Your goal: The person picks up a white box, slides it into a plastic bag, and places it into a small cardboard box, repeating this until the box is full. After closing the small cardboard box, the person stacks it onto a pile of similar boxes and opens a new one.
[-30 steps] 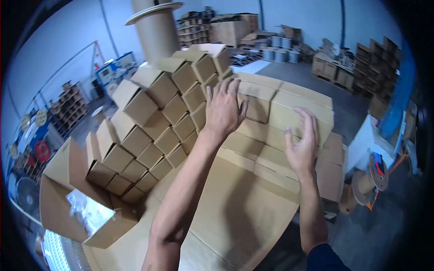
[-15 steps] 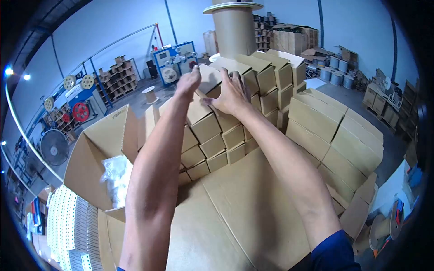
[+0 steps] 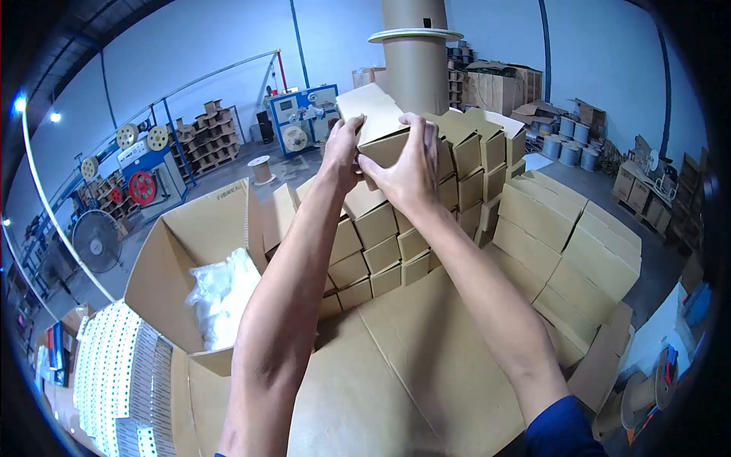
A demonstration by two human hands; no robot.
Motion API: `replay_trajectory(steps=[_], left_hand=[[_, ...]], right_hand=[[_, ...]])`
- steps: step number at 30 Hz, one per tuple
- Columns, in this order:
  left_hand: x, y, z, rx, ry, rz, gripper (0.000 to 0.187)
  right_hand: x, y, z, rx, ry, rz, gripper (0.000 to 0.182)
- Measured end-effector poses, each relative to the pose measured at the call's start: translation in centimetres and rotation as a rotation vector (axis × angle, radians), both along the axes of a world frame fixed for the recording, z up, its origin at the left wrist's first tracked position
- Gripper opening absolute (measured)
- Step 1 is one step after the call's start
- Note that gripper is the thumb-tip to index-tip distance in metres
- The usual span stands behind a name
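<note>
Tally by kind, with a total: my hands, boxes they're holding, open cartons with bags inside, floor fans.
Hands: 2 (left hand, right hand)
Held box: 1
Open carton: 1
Fan: 1
Total: 5

A second earlier both hands lay flat on the larger cartons to the right of the stepped stack of small boxes (image 3: 396, 228). The left hand (image 3: 344, 152) and right hand (image 3: 407, 171) then swung over to that stack's top, closed on either side of one small cardboard box (image 3: 377, 126), and lifted it clear, tilted, above the stack. The camera view turned leftward with them, bringing the open carton (image 3: 190, 251) further into sight.
</note>
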State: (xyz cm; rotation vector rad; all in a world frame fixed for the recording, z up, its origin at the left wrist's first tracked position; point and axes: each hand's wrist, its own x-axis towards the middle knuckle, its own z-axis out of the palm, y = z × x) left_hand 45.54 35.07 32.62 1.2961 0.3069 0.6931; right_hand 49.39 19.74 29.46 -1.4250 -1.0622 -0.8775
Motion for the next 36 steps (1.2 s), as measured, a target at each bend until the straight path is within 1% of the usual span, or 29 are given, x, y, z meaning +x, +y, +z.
replay_trajectory(steps=[1,2,3,4,5,6,7,9,11,13,14,15,16,17,18,19,20,23,24,25,27,28,31,32,34,35,36], left_hand=[[-1.0,-0.6,0.3,0.005,-0.120,-0.057,0.058],[-2.5,-1.0,0.3,0.026,-0.159,-0.065,0.056],[-5.2,-3.2,0.7,0.048,-0.194,-0.076,0.054],[-8.6,-6.5,1.0,0.101,-0.290,-0.171,0.055],[-12.1,-9.5,1.1,0.139,-0.223,-0.163,0.061],[-14.8,-11.0,-0.2,0.284,-0.178,-0.171,0.067],[-17.3,-12.2,-1.7,0.429,-0.131,-0.176,0.073],[-22.3,-13.6,-7.3,0.455,0.066,-0.249,0.079],[-27.1,-14.8,-13.7,0.474,0.184,-0.367,0.077],[-32.3,-16.5,-18.8,0.259,0.374,-0.540,0.078],[-34.6,-17.1,-21.7,0.218,0.410,-0.562,0.072],[-36.3,-17.4,-24.3,0.181,0.441,-0.584,0.066],[-37.9,-18.0,-26.5,0.205,0.400,-0.595,0.060],[-39.3,-18.0,-28.7,0.127,0.412,-0.548,0.057],[-41.0,-17.8,-30.8,0.048,0.425,-0.502,0.055],[-42.7,-18.3,-31.8,-0.027,0.434,-0.455,0.054],[-44.6,-19.4,-32.7,-0.247,0.332,-0.247,0.064],[-48.5,-23.5,-34.6,-0.280,-0.188,0.046,0.078],[-48.9,-24.1,-34.7,-0.094,-0.003,0.177,0.107],[-49.6,-25.3,-34.6,0.013,0.041,0.195,0.131],[-50.1,-26.6,-34.6,0.244,0.100,0.270,0.149],[-50.1,-27.1,-35.2,0.239,0.147,0.321,0.152],[-50.0,-28.8,-34.9,0.241,0.191,0.441,0.152],[-50.1,-29.2,-34.6,0.327,0.211,0.453,0.152],[-49.8,-29.9,-34.3,0.191,0.132,0.442,0.150],[-49.7,-30.3,-34.2,0.140,0.115,0.450,0.150],[-49.8,-30.5,-34.3,0.136,0.146,0.459,0.150]], right_hand=[[-0.9,-1.7,0.1,0.019,-0.103,0.008,0.088],[-1.8,-4.1,0.1,0.010,0.004,0.310,0.089],[-2.7,-6.7,0.0,0.002,0.117,0.609,0.089],[-2.1,-8.8,-1.3,0.002,0.077,0.618,0.088],[-2.7,-11.4,-2.2,0.018,0.181,0.699,0.084],[-2.9,-14.0,-3.3,-0.013,0.188,0.666,0.085],[-4.0,-16.4,-4.7,-0.079,0.254,0.602,0.090],[-5.3,-19.5,-8.7,-0.236,0.309,0.560,0.105],[-7.8,-22.3,-12.0,-0.489,0.361,0.604,0.114],[-10.1,-24.1,-15.8,-0.743,0.281,0.669,0.119],[-11.9,-24.5,-17.3,-0.843,0.187,0.701,0.117],[-13.8,-24.6,-18.9,-0.874,0.215,0.827,0.110],[-15.7,-24.8,-20.6,-0.925,0.254,0.888,0.107],[-17.3,-25.1,-22.3,-0.975,0.295,0.948,0.104],[-18.9,-25.4,-24.0,-0.957,0.351,0.927,0.103],[-20.3,-25.7,-25.6,-0.940,0.403,0.903,0.101],[-21.2,-25.9,-26.9,-0.919,0.445,0.875,0.100],[-23.8,-26.4,-29.5,-0.788,0.587,0.826,0.099],[-24.2,-26.4,-29.6,-0.771,0.663,0.867,0.100],[-24.8,-26.2,-29.5,-0.767,0.690,0.887,0.099],[-25.6,-25.9,-29.1,-0.760,0.734,0.923,0.099],[-25.6,-25.8,-29.0,-0.755,0.808,0.955,0.093],[-25.4,-25.2,-28.9,-0.726,1.039,1.050,0.075],[-26.0,-24.6,-29.0,-0.632,0.989,0.912,0.034],[-25.7,-23.5,-30.2,-0.612,1.082,0.797,0.016],[-25.6,-23.2,-30.7,-0.602,1.132,0.734,0.017],[-26.5,-22.9,-30.0,-0.551,1.193,0.705,0.033]])
